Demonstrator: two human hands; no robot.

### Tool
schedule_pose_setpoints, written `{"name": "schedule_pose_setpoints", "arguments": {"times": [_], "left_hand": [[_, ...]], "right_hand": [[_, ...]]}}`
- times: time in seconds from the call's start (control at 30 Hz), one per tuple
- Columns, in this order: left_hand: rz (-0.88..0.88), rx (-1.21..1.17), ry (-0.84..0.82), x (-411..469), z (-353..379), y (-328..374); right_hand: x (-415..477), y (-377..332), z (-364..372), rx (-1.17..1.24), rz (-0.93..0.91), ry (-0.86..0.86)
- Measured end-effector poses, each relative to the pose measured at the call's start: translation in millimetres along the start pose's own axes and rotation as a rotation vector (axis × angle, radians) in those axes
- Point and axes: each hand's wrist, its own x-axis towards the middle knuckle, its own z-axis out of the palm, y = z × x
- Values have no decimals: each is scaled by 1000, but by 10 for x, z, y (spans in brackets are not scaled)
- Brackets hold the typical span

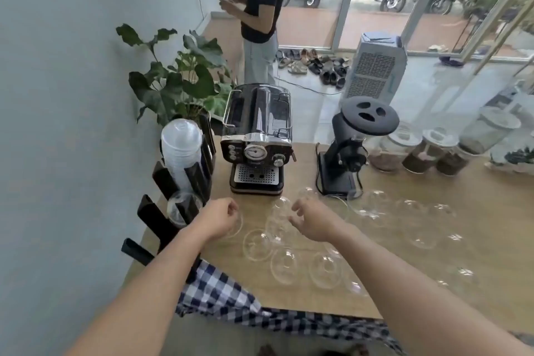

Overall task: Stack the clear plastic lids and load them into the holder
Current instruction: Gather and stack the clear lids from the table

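Note:
Several clear dome lids lie loose on the wooden table (pixel 433 292), such as one (pixel 255 246) at the front and one (pixel 367 205) near the grinder. My left hand (pixel 219 218) is curled over a clear lid (pixel 236 227) beside the black holder (pixel 157 221) at the table's left edge. One holder slot has a lid (pixel 180 205) in it, and a stack of clear cups (pixel 180 147) stands in a slot behind. My right hand (pixel 313 221) hovers with fingers apart next to a small pile of lids (pixel 277 221).
A black espresso machine (pixel 255 139) and a grinder (pixel 352 147) stand at the back of the table, with glass jars (pixel 419 150) to the right. A plant (pixel 179 75) and a standing person (pixel 261 14) are behind. A checked cloth (pixel 219 289) hangs over the near edge.

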Motion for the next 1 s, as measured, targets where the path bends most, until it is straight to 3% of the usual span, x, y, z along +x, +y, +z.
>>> {"name": "schedule_pose_setpoints", "arguments": {"times": [0.2,0.37,0.53,0.7,0.87,1.0], "left_hand": [[-59,122,-117,49,538,-263],[-39,225,-31,30,802,-497],[49,292,164,-81,958,-642],[33,-67,237,-273,983,-678],[-129,-487,343,-616,959,-515],[-294,-908,229,-809,1160,-520]], "right_hand": [[-229,12,483,-107,57,-200],[-370,-14,875,-176,99,-199],[-380,-20,1261,-226,158,-111],[-397,5,1479,-133,163,-96],[-507,58,1500,-53,119,-46],[-662,114,1447,54,117,10]]}}
